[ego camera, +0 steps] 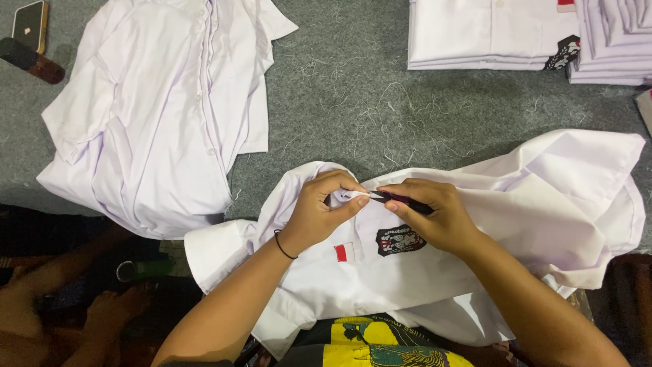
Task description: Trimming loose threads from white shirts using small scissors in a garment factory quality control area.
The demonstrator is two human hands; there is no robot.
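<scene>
While the white shirt (475, 224) lay spread across the person's lap and the grey table edge, the left hand (318, 212) pinched a small fold of its cloth between thumb and forefinger, the other fingers curled in behind; the pinch raised the fabric clear of the layers beneath, so that the tool could reach it without catching them; the right hand (435, 214) was closed round a small dark cutting tool (401, 199), held like a pen, its tip meeting the pinched fold just beside the left fingertips (353, 197); whether the tip was cutting or only touching could not be told. Below the right fingers sat a dark embroidered badge (399, 240), and below the left thumb a small red and white patch (344, 253); both faced up. Beyond the fingers loose thread clippings (367, 115) littered the grey surface (339, 68); up and to the left of the left hand lay a crumpled white shirt (156, 115); well beyond the right hand stood folded white shirts (489, 34) in stacks.
</scene>
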